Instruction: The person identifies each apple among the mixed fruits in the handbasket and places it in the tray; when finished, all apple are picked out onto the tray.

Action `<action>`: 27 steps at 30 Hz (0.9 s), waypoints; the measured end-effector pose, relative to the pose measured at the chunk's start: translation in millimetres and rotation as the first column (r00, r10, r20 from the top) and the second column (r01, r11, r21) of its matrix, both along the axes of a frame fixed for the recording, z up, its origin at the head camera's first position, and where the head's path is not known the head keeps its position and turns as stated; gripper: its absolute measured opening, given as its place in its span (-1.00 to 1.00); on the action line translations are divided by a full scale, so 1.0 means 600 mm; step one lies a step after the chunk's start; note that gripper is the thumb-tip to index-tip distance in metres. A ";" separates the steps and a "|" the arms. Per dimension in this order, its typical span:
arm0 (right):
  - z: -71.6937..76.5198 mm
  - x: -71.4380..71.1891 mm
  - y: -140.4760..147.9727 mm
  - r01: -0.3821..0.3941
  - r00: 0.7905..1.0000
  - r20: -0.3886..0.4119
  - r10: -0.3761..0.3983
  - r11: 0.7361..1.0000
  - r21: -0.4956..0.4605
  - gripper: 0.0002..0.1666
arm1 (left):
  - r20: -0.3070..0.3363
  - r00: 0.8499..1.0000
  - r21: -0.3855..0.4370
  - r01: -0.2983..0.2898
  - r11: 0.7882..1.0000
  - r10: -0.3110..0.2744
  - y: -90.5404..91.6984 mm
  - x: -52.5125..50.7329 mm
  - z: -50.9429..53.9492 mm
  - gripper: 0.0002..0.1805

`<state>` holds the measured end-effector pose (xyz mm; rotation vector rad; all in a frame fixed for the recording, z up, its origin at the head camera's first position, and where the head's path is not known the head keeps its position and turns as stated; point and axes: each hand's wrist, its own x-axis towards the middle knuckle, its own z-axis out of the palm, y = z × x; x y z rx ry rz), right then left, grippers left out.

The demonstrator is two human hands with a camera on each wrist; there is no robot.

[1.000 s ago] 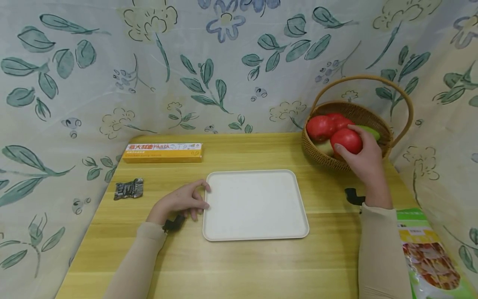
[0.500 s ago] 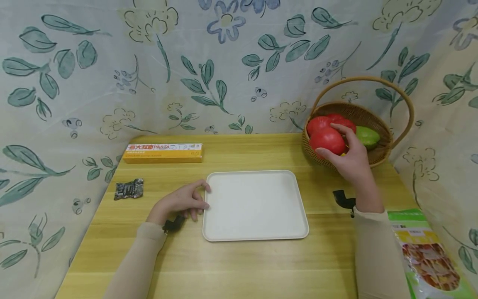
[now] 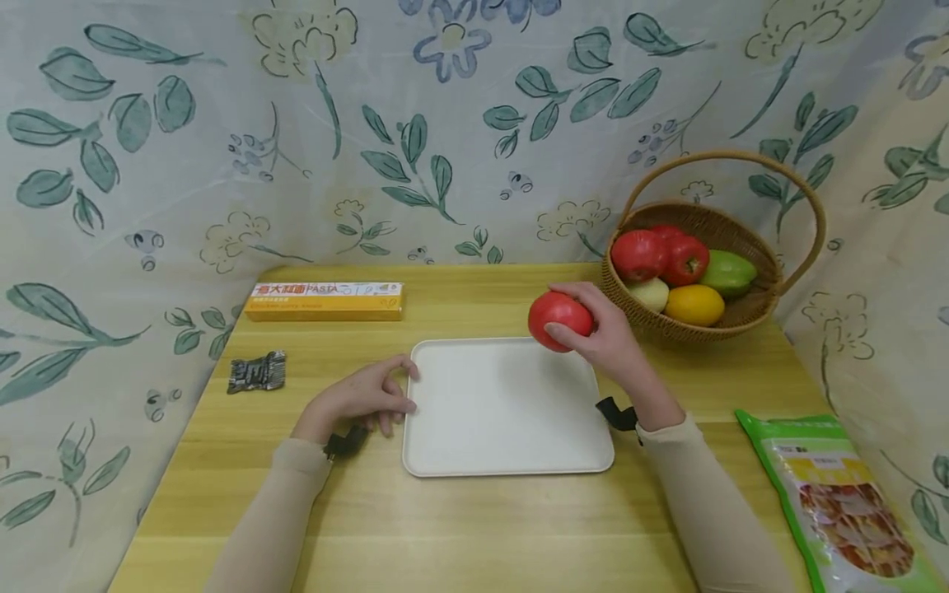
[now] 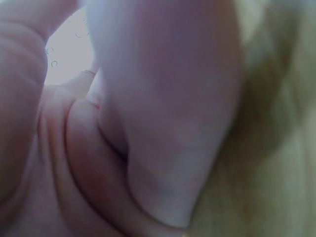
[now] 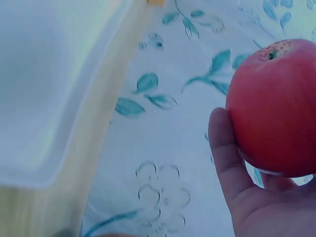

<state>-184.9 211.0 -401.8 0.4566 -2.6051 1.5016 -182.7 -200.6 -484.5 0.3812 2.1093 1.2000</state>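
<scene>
My right hand [image 3: 604, 329] grips a red apple [image 3: 558, 319] between thumb and fingers, above the far right corner of a white tray [image 3: 504, 412]. In the right wrist view the apple [image 5: 276, 108] has its stem end up, with the thumb and a finger against its side. My left hand [image 3: 359, 395] lies at the tray's left edge, the tips of thumb and index finger touching the rim. Skin folds fill much of the left wrist view, so the contact is hidden there. A wicker basket [image 3: 767, 305] behind the right hand holds red apples [image 3: 641, 255] and other fruit.
Also in the basket are a yellow fruit [image 3: 695, 305], a green fruit [image 3: 730, 272] and a pale one [image 3: 649, 294]. A pasta box [image 3: 324, 302] lies at the back left, with a dark wrapped packet [image 3: 256, 372] before it. A green food bag [image 3: 845, 494] lies right.
My right hand has lifted the apple out of the basket and carried it left to the tray's far right corner. The left hand has stayed at the tray's edge.
</scene>
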 end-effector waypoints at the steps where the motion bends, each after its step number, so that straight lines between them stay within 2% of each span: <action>1: -0.005 0.000 -0.009 -0.019 1.000 0.014 0.019 1.000 0.015 -0.36 | 0.000 1.000 0.000 -0.001 1.000 0.001 0.000 0.000 0.000 -0.44; 8: -0.032 0.011 -0.070 -0.120 0.991 0.077 0.110 0.984 0.132 -0.27 | 0.005 1.000 -0.009 -0.004 1.000 0.004 -0.001 -0.002 -0.002 -0.43; 18: -0.064 0.015 -0.143 -0.262 0.964 0.085 0.252 0.954 0.142 -0.31 | 0.019 1.000 0.016 -0.013 1.000 0.013 0.001 -0.003 -0.003 -0.42; 27: -0.088 0.006 -0.205 -0.299 0.949 0.164 0.270 0.935 0.189 -0.31 | 0.014 1.000 -0.011 -0.013 1.000 0.013 -0.001 -0.003 -0.005 -0.42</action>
